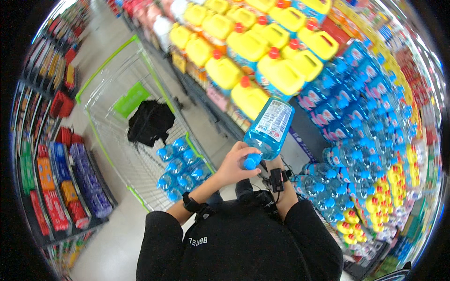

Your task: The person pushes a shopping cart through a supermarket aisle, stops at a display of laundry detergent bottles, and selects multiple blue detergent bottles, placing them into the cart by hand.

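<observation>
A clear bottle of blue liquid (270, 126) with a white printed back label is tilted in front of me, its blue cap (252, 161) towards my body. My left hand (236, 161) has its thumb and fingers around the cap and neck. Behind the bottle's body, my right hand (275, 163) supports it from below; its fingers are hidden. To the left stands a shopping cart (105, 131) with green edges. Several blue-capped bottles (182, 168) are grouped in its near end, and a black cloth item or bag (151, 121) lies farther in.
Yellow jugs with red caps (281, 75) fill the display ahead. Several blue-capped bottles (351, 140) stand and lie in packs at right. A purple-edged display base (302, 145) lies beyond my right wrist. Shelves of packaged goods (59, 175) line the aisle's left side.
</observation>
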